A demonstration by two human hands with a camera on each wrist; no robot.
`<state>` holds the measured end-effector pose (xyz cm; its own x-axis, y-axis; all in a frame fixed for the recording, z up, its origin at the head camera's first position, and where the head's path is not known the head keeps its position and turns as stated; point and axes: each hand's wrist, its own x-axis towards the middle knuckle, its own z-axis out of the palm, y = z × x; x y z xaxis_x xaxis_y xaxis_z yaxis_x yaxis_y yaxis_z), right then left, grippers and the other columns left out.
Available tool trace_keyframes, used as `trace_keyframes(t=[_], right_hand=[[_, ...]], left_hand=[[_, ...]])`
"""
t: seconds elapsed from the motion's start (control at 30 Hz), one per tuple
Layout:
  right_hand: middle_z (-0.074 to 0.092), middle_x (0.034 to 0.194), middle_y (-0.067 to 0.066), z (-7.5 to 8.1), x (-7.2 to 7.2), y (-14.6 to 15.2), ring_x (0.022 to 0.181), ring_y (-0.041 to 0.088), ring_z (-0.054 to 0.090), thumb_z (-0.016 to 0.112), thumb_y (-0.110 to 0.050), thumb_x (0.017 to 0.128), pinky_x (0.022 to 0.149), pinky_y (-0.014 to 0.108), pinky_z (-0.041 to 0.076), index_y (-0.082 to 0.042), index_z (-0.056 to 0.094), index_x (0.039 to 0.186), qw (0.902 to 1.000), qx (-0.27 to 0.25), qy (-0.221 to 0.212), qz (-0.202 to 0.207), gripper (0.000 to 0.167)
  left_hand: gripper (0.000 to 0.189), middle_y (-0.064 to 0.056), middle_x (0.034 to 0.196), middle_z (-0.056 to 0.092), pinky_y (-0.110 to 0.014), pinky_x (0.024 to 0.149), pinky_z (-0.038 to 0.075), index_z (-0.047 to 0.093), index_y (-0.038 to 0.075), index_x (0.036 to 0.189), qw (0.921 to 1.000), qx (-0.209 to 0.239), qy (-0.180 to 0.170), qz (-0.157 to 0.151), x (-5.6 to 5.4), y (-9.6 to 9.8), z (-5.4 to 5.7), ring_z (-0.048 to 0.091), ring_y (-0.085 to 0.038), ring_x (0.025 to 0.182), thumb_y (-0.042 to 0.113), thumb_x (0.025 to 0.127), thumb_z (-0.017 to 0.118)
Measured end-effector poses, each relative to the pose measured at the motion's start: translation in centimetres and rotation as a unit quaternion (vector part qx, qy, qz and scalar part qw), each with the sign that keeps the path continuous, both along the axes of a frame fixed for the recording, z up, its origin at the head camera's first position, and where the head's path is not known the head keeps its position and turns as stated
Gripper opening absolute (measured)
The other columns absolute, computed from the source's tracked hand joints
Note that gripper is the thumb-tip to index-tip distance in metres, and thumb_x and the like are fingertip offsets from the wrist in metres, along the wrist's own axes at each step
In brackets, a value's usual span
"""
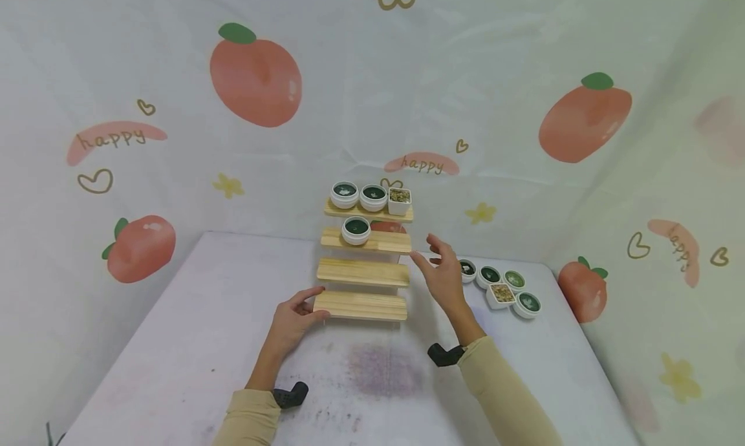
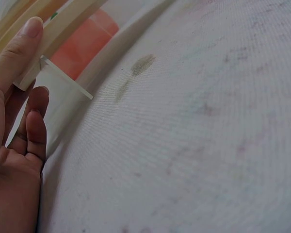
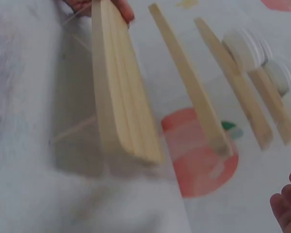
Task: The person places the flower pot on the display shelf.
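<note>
Sleeves point(image 1: 506, 394) lay nearest. The left hand point(image 1: 289, 323) pinched the bottom board point(image 1: 363, 307) of a wooden rack point(image 1: 363, 273) on the table point(image 1: 233, 291); the right hand point(image 1: 445, 281) spread loosely beside it. The rack seemed light, stiff, best gripped by board ends.

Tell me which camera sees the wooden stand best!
The head view: it shows the wooden stand clearly from the front. The left wrist view catches only part, cut off; the right wrist view shows it slanted and blurry.

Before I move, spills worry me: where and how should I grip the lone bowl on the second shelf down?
Probably pinch the bowl by its round outer wall, from the right: it sits upright and alone, with more shelf that side.
</note>
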<state>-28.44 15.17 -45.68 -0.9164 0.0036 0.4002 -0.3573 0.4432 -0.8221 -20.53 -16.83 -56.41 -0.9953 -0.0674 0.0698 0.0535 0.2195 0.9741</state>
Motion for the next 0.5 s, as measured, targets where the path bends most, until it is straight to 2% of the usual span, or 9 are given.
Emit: trace_keyframes(t=[0.27,0.5], right_hand=[[0.051,0.147,0.023,-1.5,-1.0,4.0,0.134,0.040,0.050,0.078,-0.026,0.092,0.107,0.054,0.045,0.002,0.046,0.149,0.9968,0.040,-0.054,-0.043,0.071],[0.045,0.154,0.023,-2.5,-2.3,7.5,0.142,0.041,0.043,0.079,-0.029,0.091,0.112,0.057,0.040,0.001,0.039,0.154,0.9924,0.080,-0.086,-0.036,0.080]], left_hand=[[0.059,-0.012,0.088,0.068,-0.019,0.061,0.045,0.069,0.022,0.133,1.0000,-0.006,-0.005,0.004,-0.1,0.0,-0.1,0.054,-0.008,0.070,0.024,0.078,0.090],[0.060,-0.013,0.087,0.067,-0.019,0.062,0.046,0.067,0.013,0.136,0.9996,-0.012,-0.022,-0.011,0.6,0.3,2.0,0.055,-0.008,0.070,0.020,0.080,0.088]])
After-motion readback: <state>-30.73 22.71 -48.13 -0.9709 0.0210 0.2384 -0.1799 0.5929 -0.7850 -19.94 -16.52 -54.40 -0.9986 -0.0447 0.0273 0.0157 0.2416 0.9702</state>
